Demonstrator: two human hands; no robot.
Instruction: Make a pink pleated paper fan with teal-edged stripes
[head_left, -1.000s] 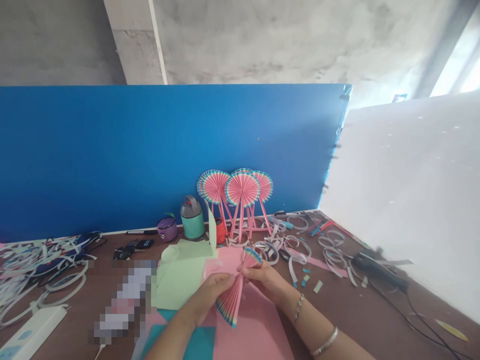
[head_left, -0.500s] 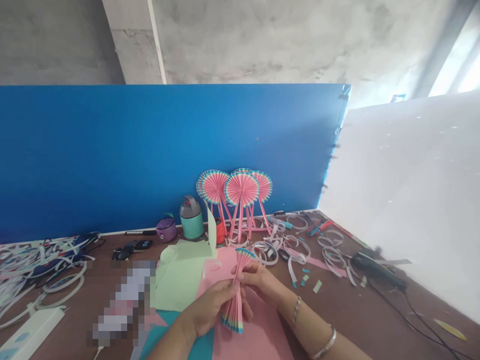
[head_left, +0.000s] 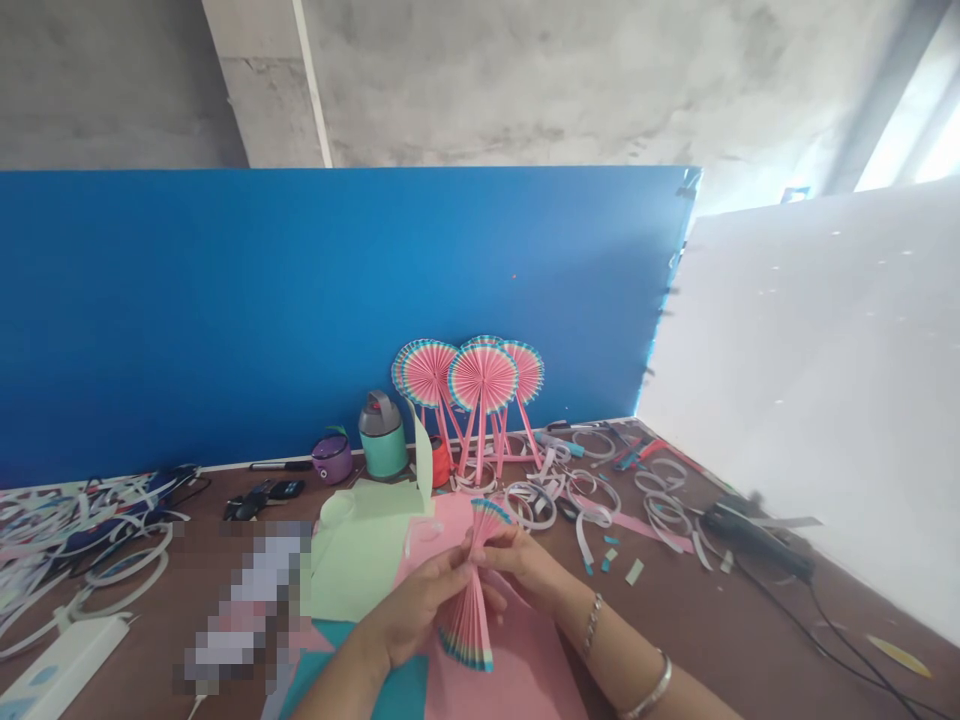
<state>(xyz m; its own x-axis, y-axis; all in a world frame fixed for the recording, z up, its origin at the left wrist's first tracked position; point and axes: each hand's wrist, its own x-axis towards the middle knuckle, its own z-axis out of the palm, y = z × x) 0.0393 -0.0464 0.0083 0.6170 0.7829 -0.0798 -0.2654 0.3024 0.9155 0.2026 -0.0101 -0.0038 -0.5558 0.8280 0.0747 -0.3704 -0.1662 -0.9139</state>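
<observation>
A pleated pink paper fan (head_left: pixel 474 618) with teal and pale yellow edges is pinched at its middle between both hands, its two ends flaring up and down. My left hand (head_left: pixel 429 605) grips it from the left, thumb near the centre. From the right, my right hand (head_left: pixel 517 565) closes on the same middle part, some fingers passing behind the pleats. Beneath the hands lies a pink paper sheet (head_left: pixel 517 670), with a teal sheet (head_left: pixel 401 690) and light green sheets (head_left: pixel 360 560) to its left.
Several finished round pink fans (head_left: pixel 484 378) with handles lean against the blue partition (head_left: pixel 225 300). Nearby are a teal jar (head_left: pixel 384 450) and a purple pot (head_left: pixel 332 458). Curled paper strips (head_left: pixel 531 505) litter the right, near a black corded tool (head_left: pixel 757 540). A power strip (head_left: pixel 64 665) sits lower left.
My left hand has shifted up slightly along the pleats toward my right hand. The fan's lower end has swung a little and shows more of its folds.
</observation>
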